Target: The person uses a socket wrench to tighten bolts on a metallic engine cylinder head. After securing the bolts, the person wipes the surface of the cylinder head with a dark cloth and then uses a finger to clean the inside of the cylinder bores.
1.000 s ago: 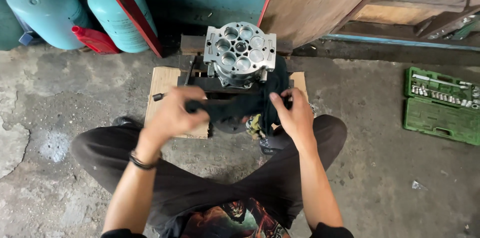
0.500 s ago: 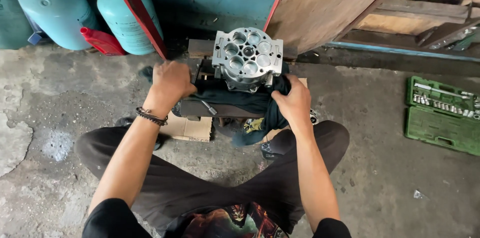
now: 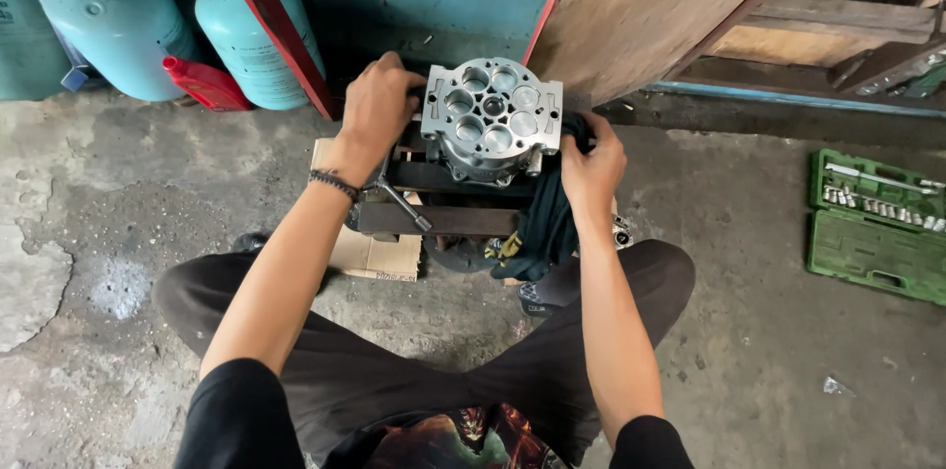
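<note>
A silver metal block (image 3: 491, 119) with several round bores stands upright on a dark steel stand (image 3: 439, 218) in front of me. My left hand (image 3: 379, 104) grips the block's left side near its top. My right hand (image 3: 591, 168) presses a dark cloth (image 3: 547, 223) against the block's right side; the cloth hangs down past the stand. A T-shaped wrench (image 3: 399, 198) leans on the stand by my left wrist. I sit cross-legged on the concrete floor.
A piece of cardboard (image 3: 370, 252) lies under the stand. Two light-blue gas cylinders (image 3: 251, 31) and a red can (image 3: 202, 83) stand at the back left. A wooden board (image 3: 660, 6) leans at the back. An open green socket case (image 3: 872, 223) lies to the right.
Both hands have moved up and away from me, from the cloth held at the stand's front to the two sides of the block. The cloth now hangs on the right.
</note>
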